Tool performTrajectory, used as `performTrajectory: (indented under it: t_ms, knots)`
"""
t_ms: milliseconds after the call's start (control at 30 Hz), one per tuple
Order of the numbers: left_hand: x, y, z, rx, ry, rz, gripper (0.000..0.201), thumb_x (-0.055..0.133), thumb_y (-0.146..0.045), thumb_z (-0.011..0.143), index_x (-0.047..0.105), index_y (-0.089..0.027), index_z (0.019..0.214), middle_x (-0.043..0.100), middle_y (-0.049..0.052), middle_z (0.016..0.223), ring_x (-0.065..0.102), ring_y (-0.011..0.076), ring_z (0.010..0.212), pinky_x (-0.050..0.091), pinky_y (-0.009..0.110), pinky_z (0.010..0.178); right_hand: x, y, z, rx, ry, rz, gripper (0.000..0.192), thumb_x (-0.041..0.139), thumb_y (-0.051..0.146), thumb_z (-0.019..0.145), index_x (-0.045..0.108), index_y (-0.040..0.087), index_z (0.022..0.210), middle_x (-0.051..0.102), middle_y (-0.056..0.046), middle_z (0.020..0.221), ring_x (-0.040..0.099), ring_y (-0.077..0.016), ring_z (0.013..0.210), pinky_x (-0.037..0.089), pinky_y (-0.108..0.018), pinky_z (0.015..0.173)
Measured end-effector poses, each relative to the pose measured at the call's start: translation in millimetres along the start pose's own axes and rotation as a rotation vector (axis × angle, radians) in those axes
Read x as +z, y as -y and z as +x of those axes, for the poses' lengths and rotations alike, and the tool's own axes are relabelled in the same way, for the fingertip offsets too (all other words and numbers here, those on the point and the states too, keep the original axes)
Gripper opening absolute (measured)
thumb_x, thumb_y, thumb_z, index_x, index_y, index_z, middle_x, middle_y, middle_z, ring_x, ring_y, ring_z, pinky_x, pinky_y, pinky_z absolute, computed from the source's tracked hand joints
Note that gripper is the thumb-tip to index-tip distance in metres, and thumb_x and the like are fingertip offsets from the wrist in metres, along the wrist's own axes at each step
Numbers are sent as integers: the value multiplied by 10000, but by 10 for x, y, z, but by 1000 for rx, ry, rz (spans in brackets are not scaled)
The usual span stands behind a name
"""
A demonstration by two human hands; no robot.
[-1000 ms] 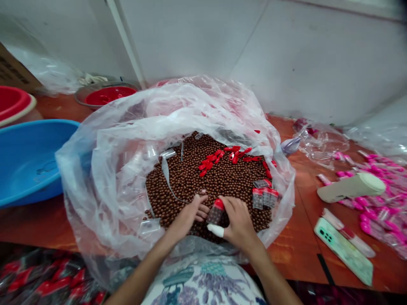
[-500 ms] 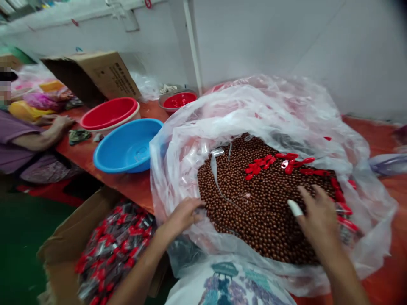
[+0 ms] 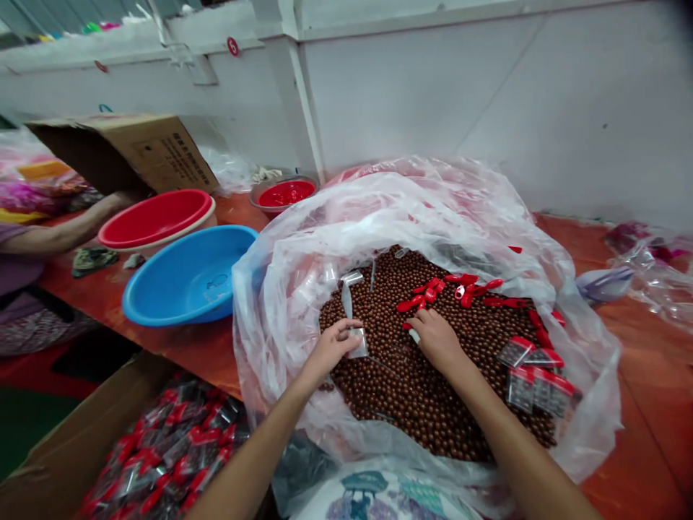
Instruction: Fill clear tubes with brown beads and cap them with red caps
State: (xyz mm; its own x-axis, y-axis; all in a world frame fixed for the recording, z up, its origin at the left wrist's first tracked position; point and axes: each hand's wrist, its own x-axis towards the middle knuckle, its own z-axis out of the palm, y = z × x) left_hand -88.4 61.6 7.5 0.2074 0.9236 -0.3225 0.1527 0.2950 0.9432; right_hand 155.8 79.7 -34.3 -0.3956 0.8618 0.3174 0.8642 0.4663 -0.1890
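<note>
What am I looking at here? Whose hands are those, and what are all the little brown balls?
The picture comes from a camera worn on a person's head, looking down at their own two hands. No machine here, just a person working at an orange-brown table.

In front of them is a big clear plastic bag full of small brown balls. On the balls lie red caps and, at the right, some small clear containers with red tops.

The left hand holds a small clear container. The right hand rests on the balls beside the red caps.

To the left are a blue basin, a red basin, and another person's arm. Below, a cardboard box holds many finished red-topped packs.
</note>
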Motion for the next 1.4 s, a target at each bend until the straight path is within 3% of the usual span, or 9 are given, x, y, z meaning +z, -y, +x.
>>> performTrajectory:
  t_ms: [100,200,300,433,600,667,900,1167,1400]
  knots:
    - [99,49,178,0,48,38,398,629,-353,689,589,-121,1010,540,-14,671,486,82,551,380,182,490,-104,43,-229,73,-28,89,253,435,79,800,596,171,972,589,-88,954,529,-211,885,456,-357,798]
    - [205,92,347,28,66,74,341,639,-321,671,587,-121,942,585,9,752,529,99,605,421,213,566,-244,148,-561,323,-139,406,254,445,169,840,517,189,1084,588,-76,1020,555,-198,926,461,-363,838]
    - [342,119,500,150,33,227,250,649,-307,659,589,-143,839,583,-8,714,533,105,620,413,216,591,-363,276,-924,601,-256,744,351,459,260,854,432,225,1202,585,-74,1069,592,-189,880,500,-358,787]
    - [569,154,652,187,49,383,253,642,-361,661,598,-162,811,586,-14,660,538,120,593,401,217,546,-450,389,-1338,761,-314,944,320,465,250,838,467,233,1157,588,-77,1059,608,-181,812,521,-351,732]
    - [854,193,724,135,131,468,269,649,-381,652,623,-159,801,607,-10,638,540,119,541,396,227,536,-473,396,-1621,629,-242,748,137,484,173,766,571,215,864,611,-61,927,576,-216,897,484,-353,772]
    - [947,192,724,124,157,501,262,661,-379,638,636,-163,784,613,-10,635,541,122,546,389,229,544,-480,385,-1660,581,-180,659,145,472,151,771,581,220,838,612,-52,894,573,-207,868,482,-340,754]
    - [1176,205,683,131,245,488,296,657,-420,633,648,-164,780,595,-14,621,525,123,563,362,223,539,-465,362,-1683,442,-12,438,517,383,54,754,487,251,1221,545,-71,1114,519,-206,1034,459,-369,873]
    - [1374,233,563,157,264,467,310,657,-429,637,609,-174,805,585,-23,651,518,118,589,350,215,545,-495,316,-1735,444,-36,334,710,356,-4,650,407,272,1303,543,-65,1098,490,-238,1020,428,-448,891]
    - [1185,125,607,171,192,560,264,651,-375,644,599,-191,827,576,-34,651,528,122,601,346,219,555,-526,279,-1782,487,-65,361,713,345,5,651,389,259,1315,511,-60,1133,458,-230,1051,400,-427,918]
